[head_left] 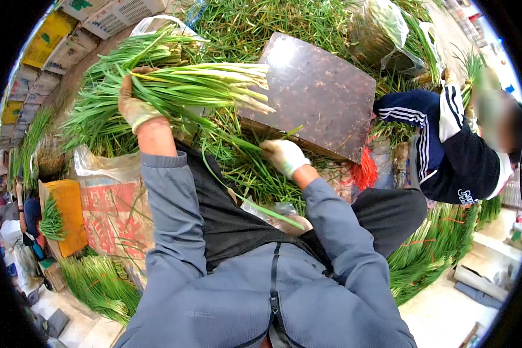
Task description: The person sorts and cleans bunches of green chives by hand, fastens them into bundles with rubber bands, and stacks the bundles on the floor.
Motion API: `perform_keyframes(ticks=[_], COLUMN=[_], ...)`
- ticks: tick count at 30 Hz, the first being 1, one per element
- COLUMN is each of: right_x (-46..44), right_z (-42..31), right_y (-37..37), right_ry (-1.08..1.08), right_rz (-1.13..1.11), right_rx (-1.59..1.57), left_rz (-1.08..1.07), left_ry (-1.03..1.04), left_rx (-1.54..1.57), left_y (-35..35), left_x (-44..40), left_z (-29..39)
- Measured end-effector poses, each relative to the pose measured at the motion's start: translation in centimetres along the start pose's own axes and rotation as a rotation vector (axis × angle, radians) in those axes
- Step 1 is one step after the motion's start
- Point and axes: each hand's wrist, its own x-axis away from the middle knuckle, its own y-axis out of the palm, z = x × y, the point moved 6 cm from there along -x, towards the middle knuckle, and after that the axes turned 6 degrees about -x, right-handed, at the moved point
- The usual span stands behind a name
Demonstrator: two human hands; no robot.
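Observation:
In my left hand (138, 103), which wears a pale, soiled glove, the fingers wrap round a bunch of garlic chives (197, 84). The white stem ends point right, over the edge of a brown speckled board (325, 93); the green leaves hang to the left. Lower and to the right, my gloved right hand (285, 156) is closed on a few loose chive leaves (238, 142) that trail from below the bunch. Its fingertips are partly hidden. A larger heap of chives (93, 116) lies under and left of my left hand.
Loose chives (272, 23) cover the ground behind the board. Red ties (364, 171) hang at the board's right corner. Tied bundles (429, 249) lie at right, others (101, 284) at lower left. A co-worker (464, 139) sits at right. Stacked boxes (46, 43) stand at far left.

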Motion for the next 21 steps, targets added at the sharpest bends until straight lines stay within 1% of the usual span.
perform_keyframes(ticks=[1, 2, 3, 4, 5, 7, 8, 9, 10, 11, 12, 13, 15, 16, 17, 18, 19, 20, 21], right_x=[1.6, 4.4, 6.3, 7.7, 7.3, 5.6, 5.1, 5.0, 5.0, 5.0, 4.6, 4.2, 4.6, 4.5, 4.1, 4.0, 4.2, 4.2, 4.1], right_z=[3.5, 10.6, 11.9, 12.6, 11.6, 6.0, 5.2, 5.0, 5.5, 6.6, 8.5, 10.2, 5.8, 4.6, 3.8, 1.9, -0.5, -0.9, -0.5], right_y=[0.5, 2.4, 2.0, 1.9, 2.3, 3.2, 4.8, 6.6, 8.2, 9.9, 12.0, 13.4, 8.8, 6.6, 4.1, 0.8, -2.8, -5.4, -7.5], right_ry=[0.123, 0.471, 0.553, 0.634, 0.676, 0.614, 0.566, 0.517, 0.475, 0.433, 0.385, 0.390, 0.309, 0.195, 0.156, 0.175, 0.373, 0.425, 0.391], right_rz=[-0.305, -0.558, -0.570, -0.582, -0.464, -0.396, -0.321, -0.243, -0.179, -0.115, -0.107, -0.133, -0.094, -0.056, -0.058, -0.045, -0.052, 0.035, 0.149], right_rx=[0.347, 0.453, 0.510, 0.566, 0.453, 0.366, 0.346, 0.322, 0.319, 0.314, 0.313, 0.322, 0.272, 0.212, 0.090, 0.018, -0.397, -0.587, -0.683], left_rz=[-0.007, -0.054, -0.105, -0.100, -0.094, -0.062, -0.041, 0.016, 0.009, -0.042, -0.095, -0.096, -0.049, -0.062, -0.083, 0.000, 0.000, 0.024, 0.044], left_ry=[0.049, -0.016, -0.057, -0.070, -0.082, -0.072, -0.063, -0.007, -0.001, -0.080, -0.158, -0.129, -0.073, -0.068, -0.062, 0.007, 0.037, 0.038, 0.038], left_rx=[-0.047, 0.050, 0.061, 0.085, 0.109, 0.087, 0.060, -0.033, -0.032, 0.109, 0.250, 0.272, 0.164, 0.167, 0.174, 0.069, 0.033, 0.064, 0.097], left_y=[-0.2, -0.7, -0.7, -0.6, -0.6, -0.3, 0.1, 0.4, 0.6, 0.8, 1.2, 1.1, 0.4, 0.3, 0.5, 0.0, 0.1, 0.0, -0.2], left_x=[-0.2, -0.5, -0.5, -0.4, -0.4, 0.0, 0.2, 0.2, 0.2, 0.2, 0.2, -0.4, -0.2, 0.2, 0.2, 0.1, 0.2, 0.3, 0.1], left_z=[0.7, 0.8, 0.9, 0.8, 0.7, 0.4, 0.3, 0.2, 0.1, -0.6, -1.2, -1.2, -0.5, -0.1, 0.2, 0.7, 1.0, 1.2, 1.3])
